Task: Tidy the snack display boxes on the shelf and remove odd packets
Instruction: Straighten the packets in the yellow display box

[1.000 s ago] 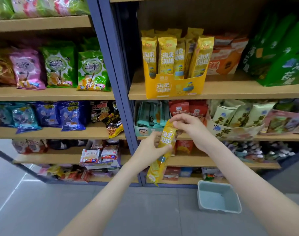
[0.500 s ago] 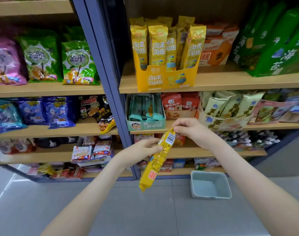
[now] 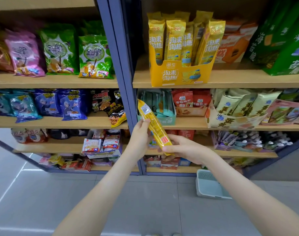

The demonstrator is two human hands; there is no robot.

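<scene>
Packet (image 3: 152,124) swung end-up, left hand (image 3: 139,138) pinching its middle, right hand (image 3: 184,149) gripping its base; probably bound for yellow box (image 3: 179,76) above

Two shelf units (image 3: 56,81) stand side by side. Their boards are of pale wood grain and are carried on blue-grey metal uprights (image 3: 119,65) that meet near the middle of the view. The right unit has a brown back panel (image 3: 179,4), which lies in shadow near the top. A blue-grey rail (image 3: 17,152) runs slantwise along the foot of the left unit. The floor (image 3: 60,201) is of large, glossy grey tiles with thin joints, and soft white streaks of light (image 3: 26,169) lie on it at the left. The lighting is bright and even.
</scene>
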